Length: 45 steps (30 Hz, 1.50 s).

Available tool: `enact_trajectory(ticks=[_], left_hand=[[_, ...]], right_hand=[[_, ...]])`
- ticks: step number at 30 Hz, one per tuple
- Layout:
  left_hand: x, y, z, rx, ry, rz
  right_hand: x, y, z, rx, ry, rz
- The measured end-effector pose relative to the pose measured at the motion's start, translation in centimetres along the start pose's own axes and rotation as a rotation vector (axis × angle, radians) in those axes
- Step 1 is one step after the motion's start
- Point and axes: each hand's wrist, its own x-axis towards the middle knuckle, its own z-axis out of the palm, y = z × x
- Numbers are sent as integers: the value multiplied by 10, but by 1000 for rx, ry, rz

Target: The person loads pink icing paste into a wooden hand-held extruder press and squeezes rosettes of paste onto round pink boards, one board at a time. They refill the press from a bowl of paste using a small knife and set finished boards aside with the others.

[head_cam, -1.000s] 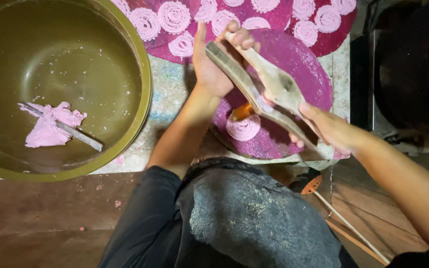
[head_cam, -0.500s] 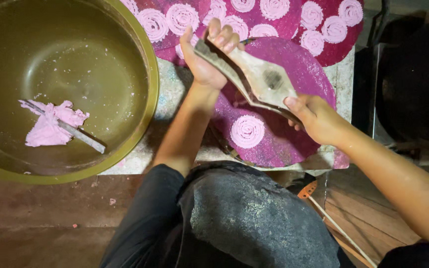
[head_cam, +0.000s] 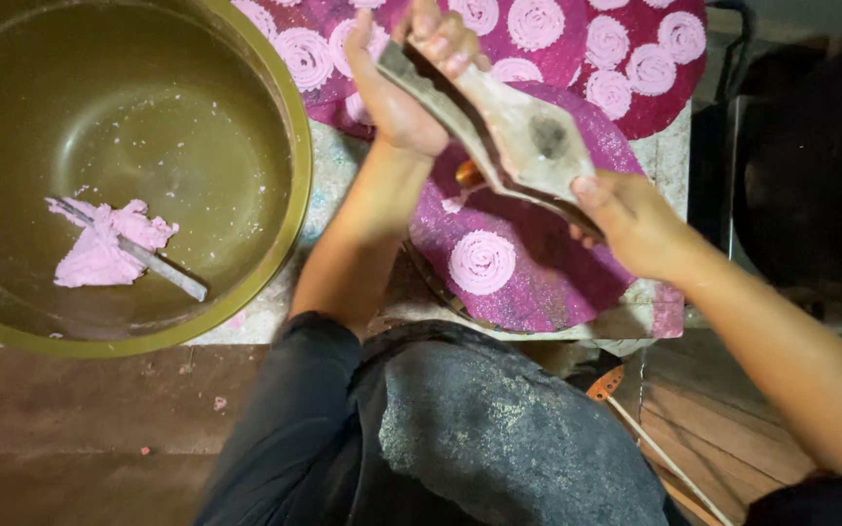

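Both my hands grip a flat wooden press (head_cam: 514,131), held above a round magenta tray (head_cam: 548,282). My left hand (head_cam: 411,78) clasps its far end, and my right hand (head_cam: 631,224) holds its near end. One pale pink spiral of dough (head_cam: 480,261) lies on the magenta tray below the press. Beyond it, a second magenta tray (head_cam: 674,97) carries several similar pink spirals (head_cam: 535,21).
A large olive-green bowl (head_cam: 285,244) at the left holds a lump of pink dough (head_cam: 99,248) with a flat stick (head_cam: 143,255) lying across it. The trays rest on a speckled slab (head_cam: 665,166). My knees (head_cam: 479,429) are below. Dark objects (head_cam: 791,166) stand at the right.
The press has been lifted and drawn away from the near tray, leaving a finished pink spiral uncovered. Both hands moved up with it.
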Motion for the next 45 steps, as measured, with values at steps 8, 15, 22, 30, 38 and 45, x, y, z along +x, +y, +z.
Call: enact_trajectory(ticks=[8,15,22,30,38,45], left_hand=[[-22,-2,2,-9,75,25],[9,4,-10,-11,65,6],[-22,5,-7,15,163,49],[19,-15,-21,-39,148,19],[-19,22,-10,18,234,18],[6,-37,-16,-82,338,21]], right_hand=[[-14,-2,2,2,-86,164],[7,-12,4,-32,47,110],[-11,-2,16,46,-80,116],[4,-8,-4,-129,100,71],[-1,-9,37,95,-65,70],[-12,4,-3,-68,69,211]])
